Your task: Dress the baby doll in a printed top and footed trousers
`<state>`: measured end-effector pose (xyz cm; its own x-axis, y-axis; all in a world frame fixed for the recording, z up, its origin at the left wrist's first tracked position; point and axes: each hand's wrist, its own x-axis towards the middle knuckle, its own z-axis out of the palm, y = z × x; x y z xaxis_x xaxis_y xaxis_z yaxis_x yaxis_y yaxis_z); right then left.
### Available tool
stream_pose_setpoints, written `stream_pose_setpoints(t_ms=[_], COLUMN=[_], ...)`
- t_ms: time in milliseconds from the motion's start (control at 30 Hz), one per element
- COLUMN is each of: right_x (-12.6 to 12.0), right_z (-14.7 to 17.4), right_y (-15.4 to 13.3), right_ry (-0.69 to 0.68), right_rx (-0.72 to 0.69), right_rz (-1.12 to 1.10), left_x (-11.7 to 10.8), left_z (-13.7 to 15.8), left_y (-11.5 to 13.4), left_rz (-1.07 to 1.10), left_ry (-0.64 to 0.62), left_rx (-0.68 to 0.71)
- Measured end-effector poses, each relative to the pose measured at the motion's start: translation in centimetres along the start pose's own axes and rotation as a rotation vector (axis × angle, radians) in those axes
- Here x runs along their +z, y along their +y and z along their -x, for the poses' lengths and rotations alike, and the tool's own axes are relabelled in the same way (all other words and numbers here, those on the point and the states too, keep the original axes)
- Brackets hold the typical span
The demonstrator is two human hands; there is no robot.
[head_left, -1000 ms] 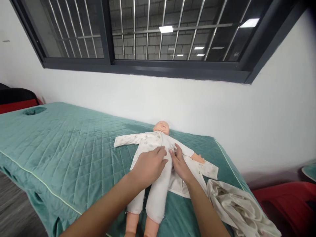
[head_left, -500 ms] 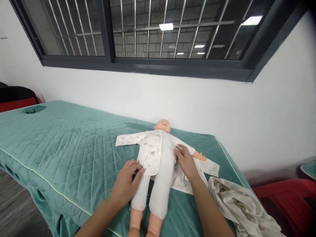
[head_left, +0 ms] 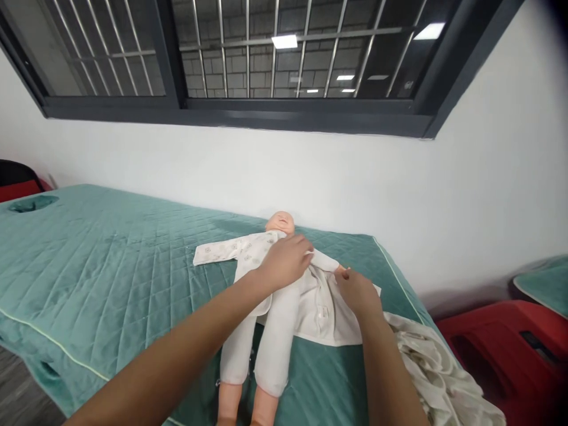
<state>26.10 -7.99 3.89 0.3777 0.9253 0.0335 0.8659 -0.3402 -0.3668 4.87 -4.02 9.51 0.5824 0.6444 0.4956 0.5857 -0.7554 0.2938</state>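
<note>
A baby doll point(head_left: 277, 349) with a white cloth body lies on its back on the green quilted bed cover. A white printed baby jacket point(head_left: 255, 251) covers one side of its chest, with one sleeve spread out to the left. The jacket's other half point(head_left: 317, 322) lies flat under and beside the doll on the right. My left hand point(head_left: 288, 258) reaches across the chest, its fingers curled together over the doll's upper arm on the right. My right hand point(head_left: 358, 293) is closed around the doll's hand on that side, hiding most of it.
Crumpled off-white cloth point(head_left: 437, 367) lies at the right edge of the bed point(head_left: 128, 272). Red plastic chairs point(head_left: 501, 349) stand to the right. A white wall point(head_left: 355, 183) and a barred window point(head_left: 248, 112) rise behind the bed. The bed cover has a hole point(head_left: 33, 203) at far left.
My left hand has moved from the jacket's lower hem up across the chest to the doll's arm. My right hand has gone from the doll's side out to its hand. The view has shifted right.
</note>
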Motion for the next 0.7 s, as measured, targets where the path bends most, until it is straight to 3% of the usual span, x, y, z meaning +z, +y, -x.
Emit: stream_pose_setpoints(t_ms=[133, 233, 333, 433, 567, 700], right_x=[0.1, -0.1, -0.3, -0.3, 0.5, 1.3], right_z=[0.3, 0.5, 0.6, 0.6, 0.3, -0.8], right_y=[0.0, 0.0, 0.0, 0.0, 0.1, 1.2], right_ry=[-0.037, -0.049, -0.062, -0.069, -0.082, 0.000], right_rx=[-0.005, 0.022, 0.054, 0.093, 0.145, 0.168], right_rz=[0.018, 0.045, 0.056, 0.031, -0.008, -0.281], left_x=[4.3, 7.3, 9.4, 10.1, 9.0, 7.2], left_z=[-5.2, -7.3, -8.4, -9.0, -9.8, -9.7], left_y=[2.3, 3.4, 3.7, 3.2, 2.2, 1.5], left_rz=[-0.182, -0.217, -0.234, -0.259, -0.269, -0.236], left_ry=[-0.429, -0.570, -0.622, -0.618, -0.595, -0.584], left_rx=[0.154, 0.169, 0.169, 0.173, 0.186, 0.222])
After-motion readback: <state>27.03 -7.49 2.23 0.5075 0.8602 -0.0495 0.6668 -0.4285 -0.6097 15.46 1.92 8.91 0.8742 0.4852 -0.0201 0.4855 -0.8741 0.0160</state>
